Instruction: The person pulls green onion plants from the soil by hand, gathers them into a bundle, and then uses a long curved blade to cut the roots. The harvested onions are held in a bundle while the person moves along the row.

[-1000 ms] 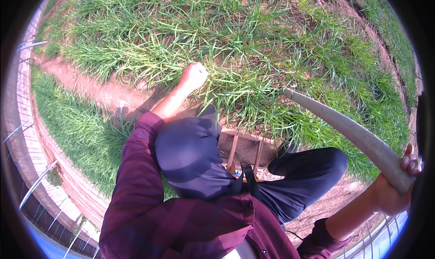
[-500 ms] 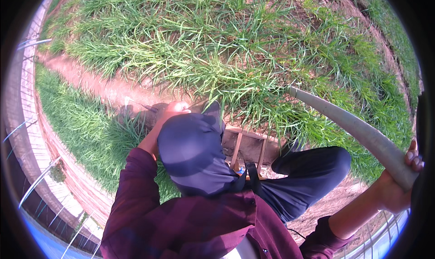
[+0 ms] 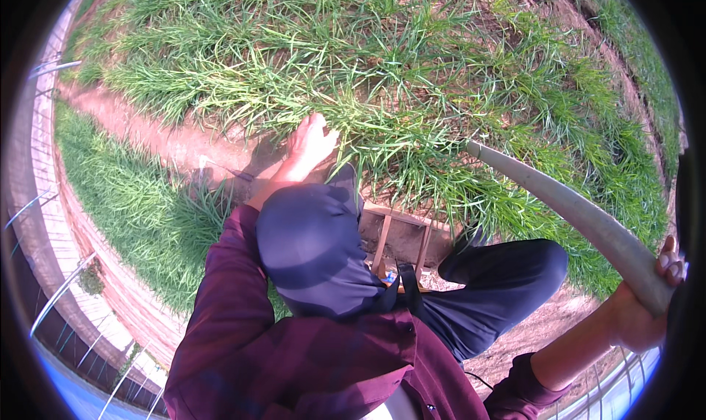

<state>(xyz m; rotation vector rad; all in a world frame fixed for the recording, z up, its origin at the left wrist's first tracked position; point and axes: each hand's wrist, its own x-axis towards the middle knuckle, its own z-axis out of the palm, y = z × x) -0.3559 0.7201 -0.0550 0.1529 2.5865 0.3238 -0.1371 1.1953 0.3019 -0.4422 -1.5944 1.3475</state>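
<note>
My left hand (image 3: 312, 142) reaches out past my knee to the edge of the long, thin-leaved green plants (image 3: 243, 89). Its thumb and fingers look apart, with nothing visible between them, close to the leaf tips. At the far right, my right hand (image 3: 647, 299) is wrapped around the thick near end of a pale, smooth pole (image 3: 566, 196). The pole looks curved and slants away to the left. Its far end dips into the leaves, where whatever is fixed to it, if anything, stays hidden.
I sit low with bent knees in dark trousers (image 3: 507, 273). Between my legs is a small wooden frame (image 3: 401, 218). A bare soil strip (image 3: 147, 130) separates the plants from another green row (image 3: 132, 199). Thin rods (image 3: 62, 291) and a pale border line the left.
My left hand has moved forward and slightly right, from beside my knee to the plants' edge, its fingers now spread. My right hand and the pole have barely shifted.
</note>
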